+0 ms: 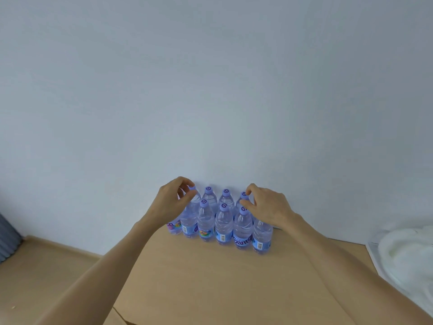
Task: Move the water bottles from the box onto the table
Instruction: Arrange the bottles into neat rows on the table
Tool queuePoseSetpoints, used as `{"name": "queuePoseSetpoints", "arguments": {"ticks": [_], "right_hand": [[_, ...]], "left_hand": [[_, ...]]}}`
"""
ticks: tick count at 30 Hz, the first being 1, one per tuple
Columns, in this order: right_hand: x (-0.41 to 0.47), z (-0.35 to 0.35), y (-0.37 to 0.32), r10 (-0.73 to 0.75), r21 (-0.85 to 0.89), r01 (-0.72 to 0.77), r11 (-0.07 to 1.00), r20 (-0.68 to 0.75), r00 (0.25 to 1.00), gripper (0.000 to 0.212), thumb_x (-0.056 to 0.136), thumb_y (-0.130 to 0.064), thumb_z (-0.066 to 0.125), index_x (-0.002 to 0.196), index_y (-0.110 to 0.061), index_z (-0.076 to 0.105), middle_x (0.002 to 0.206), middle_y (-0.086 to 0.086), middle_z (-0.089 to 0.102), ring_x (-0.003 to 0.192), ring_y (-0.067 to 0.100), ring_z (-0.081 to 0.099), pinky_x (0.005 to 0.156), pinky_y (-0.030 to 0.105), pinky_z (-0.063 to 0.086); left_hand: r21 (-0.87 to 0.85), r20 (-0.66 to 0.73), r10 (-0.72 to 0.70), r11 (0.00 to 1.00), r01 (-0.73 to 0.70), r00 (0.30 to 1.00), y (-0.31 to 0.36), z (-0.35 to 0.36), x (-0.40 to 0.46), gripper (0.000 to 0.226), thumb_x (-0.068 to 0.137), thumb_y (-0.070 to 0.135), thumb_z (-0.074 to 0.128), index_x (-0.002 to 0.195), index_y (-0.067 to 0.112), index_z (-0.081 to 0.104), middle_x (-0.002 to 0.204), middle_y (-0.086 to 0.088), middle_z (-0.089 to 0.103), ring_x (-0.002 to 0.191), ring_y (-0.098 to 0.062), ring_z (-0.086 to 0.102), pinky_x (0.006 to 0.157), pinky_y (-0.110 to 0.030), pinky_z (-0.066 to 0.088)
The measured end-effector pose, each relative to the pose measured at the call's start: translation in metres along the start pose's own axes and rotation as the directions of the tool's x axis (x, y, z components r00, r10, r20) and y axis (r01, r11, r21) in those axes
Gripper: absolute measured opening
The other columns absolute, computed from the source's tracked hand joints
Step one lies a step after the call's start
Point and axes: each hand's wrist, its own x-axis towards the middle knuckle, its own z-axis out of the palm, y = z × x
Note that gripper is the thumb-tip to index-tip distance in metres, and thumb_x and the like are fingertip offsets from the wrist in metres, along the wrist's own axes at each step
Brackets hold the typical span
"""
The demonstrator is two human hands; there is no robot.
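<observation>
My left grip (174, 198) is curled at the cap of the back-row bottle at the left end (192, 198), thumb and fingertips round its purple cap; whether they actually press on it I cannot tell, since the hand hides part of the neck. My right grip (264, 205) does the same at the right end, thumb and forefinger pinching the cap of the back-row bottle there (244, 195), the other fingers bent loosely behind.

Both of these stand upright in a tight cluster of water bottles (222, 219) set in two rows at the far edge of the surface (210, 277), hard against the pale wall (210, 90). Between my two hands the back row shows two more purple caps, and the front row stands just before them, shoulder to shoulder, clear bodies with blue and purple labels. One more bottle with a coloured label (174, 227) stands under my left wrist at the left end of the cluster, and another (262, 235) under my right wrist at the right end.

The surface is light brown, like cardboard or wood, with a seam running near its near edge. Off its right edge lies a white, crumpled mass of soft material (403, 252). Off its left edge, lower down, the floor (46, 266) shows, and a grey ribbed thing (7, 240) stands at the far left.
</observation>
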Motion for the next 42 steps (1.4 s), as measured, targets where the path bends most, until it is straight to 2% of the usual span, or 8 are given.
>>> {"name": "queuePoseSetpoints", "arguments": {"ticks": [7,11,17,22,27,32,36,42], "right_hand": [[-0.02,0.007,-0.045,0.126,-0.016,-0.125,0.992,0.011,0.992,0.038,0.095,-0.057,0.039,0.115,-0.025,0.047,0.088,-0.011,0.056,0.083,0.016,0.056,0.064,0.032,0.04],[-0.027,0.016,-0.069,0.184,-0.034,-0.184,0.982,0.01,0.983,0.038,0.095,-0.056,0.04,0.116,-0.024,0.047,0.088,-0.008,0.059,0.081,0.019,0.058,0.069,0.034,0.044],[-0.026,0.022,-0.096,0.19,-0.014,-0.19,0.982,-0.006,0.982,0.037,0.096,-0.056,0.041,0.113,-0.024,0.049,0.087,-0.008,0.061,0.08,0.018,0.059,0.072,0.038,0.049],[0.0,0.032,-0.098,0.188,0.036,-0.187,0.982,-0.024,0.982,0.035,0.094,-0.054,0.045,0.112,-0.024,0.049,0.082,-0.011,0.055,0.075,0.014,0.054,0.063,0.033,0.041],[0.039,0.051,-0.09,0.138,0.124,-0.139,0.983,0.009,0.99,0.033,0.094,-0.051,0.048,0.113,-0.024,0.049,0.08,-0.012,0.054,0.076,0.014,0.056,0.063,0.033,0.042],[0.078,0.066,-0.085,0.073,0.208,-0.088,0.974,0.076,0.994,0.032,0.094,-0.047,0.051,0.114,-0.022,0.051,0.086,-0.01,0.056,0.081,0.014,0.055,0.07,0.035,0.048],[0.107,0.081,-0.08,0.031,0.244,-0.057,0.968,0.108,0.994,0.026,0.094,-0.04,0.053,0.113,-0.023,0.053,0.083,-0.013,0.049,0.078,0.013,0.051,0.066,0.032,0.041],[0.145,0.099,-0.082,-0.021,0.262,-0.014,0.965,0.131,0.991,0.027,0.094,-0.036,0.055,0.118,-0.023,0.053,0.103,-0.006,0.057,0.088,0.013,0.052,0.072,0.029,0.041]], "left_hand": [[-0.068,0.025,-0.002,0.998,0.003,1.0,-0.026,-0.038,-0.018,0.008,0.09,0.025,0.061,0.097,0.029,0.061,0.083,0.01,0.064,0.07,-0.005,0.055,0.062,-0.012,0.042],[-0.087,0.042,0.008,0.996,-0.004,0.999,-0.048,-0.053,-0.026,0.009,0.091,0.022,0.061,0.099,0.025,0.062,0.085,0.009,0.064,0.072,-0.001,0.055,0.063,-0.007,0.042],[-0.094,0.053,-0.021,0.995,0.025,0.998,-0.072,-0.066,-0.024,0.008,0.091,0.024,0.062,0.097,0.029,0.06,0.085,0.01,0.064,0.071,0.0,0.055,0.06,-0.009,0.042],[-0.115,0.058,-0.045,0.992,0.052,0.997,-0.089,-0.062,-0.005,0.009,0.091,0.023,0.063,0.098,0.028,0.061,0.084,0.01,0.064,0.07,0.001,0.055,0.059,-0.008,0.043],[-0.069,0.065,-0.098,0.992,0.103,0.993,-0.106,-0.048,0.024,0.011,0.09,0.022,0.061,0.099,0.029,0.06,0.084,0.011,0.064,0.07,0.0,0.057,0.056,-0.006,0.041],[0.006,0.091,-0.167,0.986,0.167,0.982,-0.119,-0.032,0.049,0.013,0.091,0.021,0.059,0.104,0.023,0.059,0.088,0.009,0.063,0.069,-0.006,0.056,0.055,-0.009,0.038],[0.037,0.098,-0.225,0.974,0.222,0.969,-0.133,-0.02,0.067,0.017,0.091,0.021,0.061,0.107,0.02,0.059,0.091,0.007,0.063,0.072,-0.007,0.057,0.06,-0.013,0.039],[0.108,0.155,-0.228,0.971,0.213,0.961,-0.162,-0.01,0.092,0.021,0.091,0.023,0.061,0.111,0.017,0.058,0.094,0.005,0.062,0.074,-0.006,0.056,0.061,-0.012,0.04]]}}
